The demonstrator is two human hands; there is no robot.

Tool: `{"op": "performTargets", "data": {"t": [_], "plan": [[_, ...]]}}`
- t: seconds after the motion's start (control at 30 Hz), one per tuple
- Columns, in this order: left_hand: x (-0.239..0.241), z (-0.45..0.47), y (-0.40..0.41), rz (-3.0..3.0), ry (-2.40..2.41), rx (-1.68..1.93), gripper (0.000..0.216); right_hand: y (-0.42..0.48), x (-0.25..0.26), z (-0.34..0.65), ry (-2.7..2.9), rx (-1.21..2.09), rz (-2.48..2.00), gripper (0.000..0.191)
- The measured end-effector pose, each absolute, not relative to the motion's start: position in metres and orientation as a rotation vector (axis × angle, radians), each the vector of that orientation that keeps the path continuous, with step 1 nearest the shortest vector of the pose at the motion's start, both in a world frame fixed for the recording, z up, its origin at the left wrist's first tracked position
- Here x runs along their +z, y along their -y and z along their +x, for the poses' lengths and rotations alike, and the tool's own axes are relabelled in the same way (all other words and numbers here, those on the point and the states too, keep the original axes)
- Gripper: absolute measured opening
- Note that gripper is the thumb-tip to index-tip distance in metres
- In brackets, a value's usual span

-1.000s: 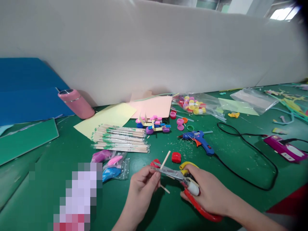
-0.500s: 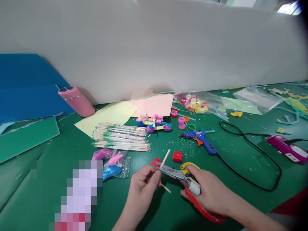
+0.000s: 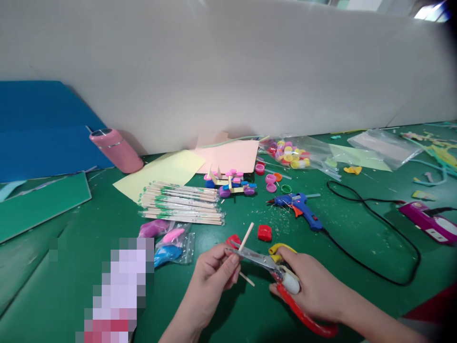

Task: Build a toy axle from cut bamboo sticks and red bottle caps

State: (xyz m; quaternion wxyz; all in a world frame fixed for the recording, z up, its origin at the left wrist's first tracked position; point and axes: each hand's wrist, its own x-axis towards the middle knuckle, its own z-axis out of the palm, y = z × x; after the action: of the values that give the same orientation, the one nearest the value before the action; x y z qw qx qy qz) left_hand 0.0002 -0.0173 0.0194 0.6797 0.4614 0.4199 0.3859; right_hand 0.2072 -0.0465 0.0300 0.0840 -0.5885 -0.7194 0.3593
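Note:
My left hand [image 3: 218,269] pinches a thin wooden stick [image 3: 247,237] between thumb and fingers, its upper end pointing up and away. My right hand [image 3: 310,281] is wrapped around the scissors [image 3: 262,259], which have one red and one yellow handle and a white part near the pivot. The blades lie across the stick just above my left thumb. Below my left hand another thin stick end [image 3: 247,279] shows; whether it is a separate piece I cannot tell. Two red blocks of clay [image 3: 264,233] [image 3: 233,240] lie just beyond the blades.
Behind my hands lie wrapped chopsticks [image 3: 182,204], small stick-and-clay cars [image 3: 232,183] and a blue glue gun [image 3: 299,206] with its black cord looping right to a purple power strip [image 3: 428,223]. Bagged clay [image 3: 171,243] sits left; a pink bottle [image 3: 117,150] stands farther back.
The view has shifted slightly. Both hands, the stick and the scissors keep nearly the same pose, with the blades still across the stick.

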Motion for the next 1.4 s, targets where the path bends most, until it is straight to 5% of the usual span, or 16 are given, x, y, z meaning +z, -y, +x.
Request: {"op": "performTargets", "data": {"t": [0.53,0.93,1.4], "plan": [[0.023,0.003,0.021,1.535,-1.268,0.974,0.022,0.046,0.031,0.202,2.175,1.009,-1.811,0.021],[0.021,-0.005,0.012,0.691,-0.89,1.206,0.015,0.054,0.042,0.217,2.047,0.987,-1.796,0.03],[0.019,0.002,0.012,0.784,-1.144,1.226,0.016,0.079,0.012,0.297,2.053,0.19,-2.227,0.055]]}}
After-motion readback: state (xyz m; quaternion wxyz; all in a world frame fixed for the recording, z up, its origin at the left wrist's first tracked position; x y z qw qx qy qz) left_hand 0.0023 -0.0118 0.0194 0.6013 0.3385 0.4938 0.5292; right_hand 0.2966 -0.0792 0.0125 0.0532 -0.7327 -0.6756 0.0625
